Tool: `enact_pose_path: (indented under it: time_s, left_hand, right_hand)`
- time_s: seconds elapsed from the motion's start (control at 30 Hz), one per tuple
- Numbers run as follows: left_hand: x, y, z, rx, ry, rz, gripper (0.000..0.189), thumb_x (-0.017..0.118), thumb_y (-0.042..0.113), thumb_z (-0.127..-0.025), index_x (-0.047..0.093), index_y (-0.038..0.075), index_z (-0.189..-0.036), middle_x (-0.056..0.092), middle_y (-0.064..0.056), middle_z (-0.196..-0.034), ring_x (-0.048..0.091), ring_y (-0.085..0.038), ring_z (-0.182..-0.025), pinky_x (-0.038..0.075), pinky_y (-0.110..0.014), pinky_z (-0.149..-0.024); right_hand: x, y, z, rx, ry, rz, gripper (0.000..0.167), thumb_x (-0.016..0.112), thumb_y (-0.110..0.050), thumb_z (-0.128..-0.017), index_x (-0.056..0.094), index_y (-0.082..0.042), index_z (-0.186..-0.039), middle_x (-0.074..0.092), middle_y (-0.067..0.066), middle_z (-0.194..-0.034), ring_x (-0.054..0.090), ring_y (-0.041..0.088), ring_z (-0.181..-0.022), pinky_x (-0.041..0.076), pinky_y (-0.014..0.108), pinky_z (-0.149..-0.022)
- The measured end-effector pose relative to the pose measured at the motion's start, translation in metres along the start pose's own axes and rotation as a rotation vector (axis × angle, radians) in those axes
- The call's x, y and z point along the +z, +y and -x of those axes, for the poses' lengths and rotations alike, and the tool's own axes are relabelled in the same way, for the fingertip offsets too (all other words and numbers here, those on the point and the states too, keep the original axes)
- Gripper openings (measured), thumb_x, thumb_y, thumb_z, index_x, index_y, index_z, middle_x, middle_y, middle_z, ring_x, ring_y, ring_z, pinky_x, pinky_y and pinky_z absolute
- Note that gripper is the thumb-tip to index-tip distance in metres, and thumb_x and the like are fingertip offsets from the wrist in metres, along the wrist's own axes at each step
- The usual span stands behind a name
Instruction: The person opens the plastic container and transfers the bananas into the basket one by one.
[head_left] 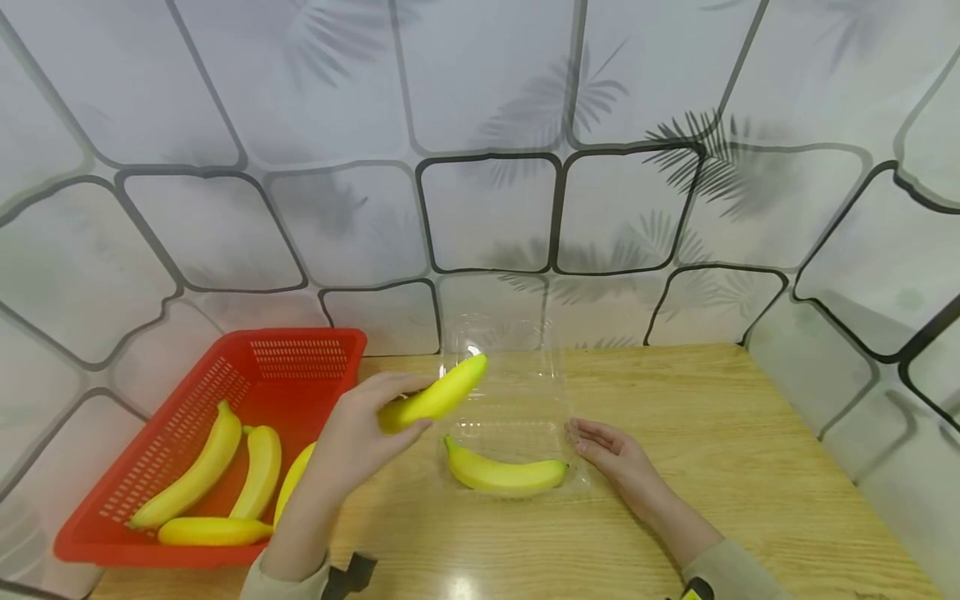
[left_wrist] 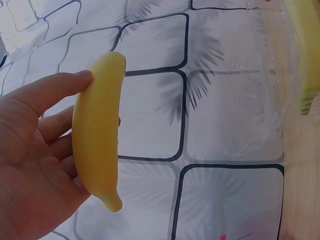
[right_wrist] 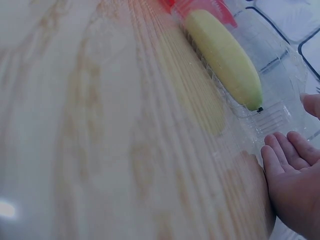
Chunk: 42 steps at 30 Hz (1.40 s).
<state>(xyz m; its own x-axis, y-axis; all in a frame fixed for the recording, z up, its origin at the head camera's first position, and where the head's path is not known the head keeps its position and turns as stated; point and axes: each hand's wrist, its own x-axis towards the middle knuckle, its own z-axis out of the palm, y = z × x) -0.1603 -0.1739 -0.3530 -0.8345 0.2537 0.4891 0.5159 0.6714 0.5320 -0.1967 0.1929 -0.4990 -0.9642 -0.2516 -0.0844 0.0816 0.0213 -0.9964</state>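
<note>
My left hand (head_left: 348, 442) holds a yellow banana (head_left: 444, 393) between thumb and fingers, above the clear plastic clamshell box (head_left: 517, 432). The left wrist view shows the thumb on one side of this banana (left_wrist: 98, 130) and the fingers behind it. A second banana (head_left: 508, 477) lies crosswise in the near half of the box, whose lid stands raised at the back. Beside the box's right edge, my right hand (head_left: 621, 465) rests with its fingertips right at the plastic. In the right wrist view, the fingers of that hand (right_wrist: 295, 175) are relaxed and hold nothing.
To the left stands a red plastic basket (head_left: 300, 337) with several bananas (head_left: 198, 475) inside; my left forearm partly covers one of them. A wooden table (head_left: 675, 383) carries everything. Patterned white sheeting (head_left: 487, 212) rises behind it and along both sides.
</note>
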Motion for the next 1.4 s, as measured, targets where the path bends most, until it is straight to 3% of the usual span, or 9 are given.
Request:
enact_pose_path:
  time_s: [0.23,0.47,0.77,1.03,1.2,1.4]
  left_hand:
    - [-0.019,0.000,0.007,-0.027,0.019,-0.031,0.045,0.090,0.002,-0.082,0.078,0.013,-0.124,0.078,-0.002,-0.121,0.071,-0.021,-0.109,0.063,-0.040,-0.091]
    - [-0.037,0.000,0.014,-0.051,0.035,-0.100,0.044,0.090,0.004,-0.083,0.077,0.013,-0.124,0.077,-0.004,-0.120,0.071,-0.023,-0.109,0.064,-0.044,-0.090]
    - [-0.056,-0.016,0.026,-0.128,0.049,-0.141,0.044,0.090,0.012,-0.086,0.077,0.016,-0.127,0.076,-0.004,-0.124,0.070,-0.023,-0.107,0.058,-0.021,-0.088]
    - [-0.071,-0.030,0.038,-0.158,0.066,-0.182,0.044,0.090,0.012,-0.085,0.076,0.014,-0.127,0.077,-0.008,-0.122,0.069,-0.028,-0.108,0.036,0.005,-0.090]
    - [-0.077,-0.036,0.046,-0.182,0.073,-0.218,0.046,0.090,0.011,-0.085,0.076,0.011,-0.128,0.077,-0.011,-0.122,0.069,-0.031,-0.109,0.032,0.007,-0.088]
    - [-0.083,-0.047,0.054,-0.215,0.086,-0.261,0.043,0.090,0.016,-0.086,0.076,0.012,-0.126,0.078,-0.010,-0.119,0.069,-0.030,-0.104,0.036,0.004,-0.083]
  right_hand:
    - [0.000,0.000,0.000,-0.001,-0.004,-0.007,0.061,0.059,-0.011,-0.109,0.033,0.014,-0.158,0.038,0.033,-0.164,0.062,-0.012,-0.118,0.048,0.007,-0.104]
    - [0.001,-0.001,-0.001,0.013,0.001,-0.002,0.061,0.060,-0.013,-0.109,0.034,0.014,-0.158,0.039,0.031,-0.164,0.061,-0.013,-0.118,0.047,0.006,-0.104]
    - [0.000,-0.003,0.001,0.014,0.003,-0.002,0.061,0.060,-0.012,-0.108,0.034,0.013,-0.158,0.039,0.031,-0.164,0.061,-0.013,-0.119,0.047,0.006,-0.104]
    - [0.002,-0.003,0.000,0.024,0.016,0.020,0.061,0.062,-0.014,-0.108,0.037,0.012,-0.157,0.042,0.030,-0.163,0.061,-0.013,-0.118,0.047,0.006,-0.104]
    - [0.001,-0.001,-0.001,0.019,0.024,0.014,0.060,0.061,-0.013,-0.108,0.037,0.013,-0.157,0.041,0.030,-0.163,0.061,-0.013,-0.117,0.047,0.006,-0.103]
    - [0.001,0.000,-0.002,0.013,0.029,0.011,0.060,0.061,-0.011,-0.108,0.037,0.013,-0.156,0.041,0.031,-0.163,0.061,-0.013,-0.117,0.047,0.006,-0.103]
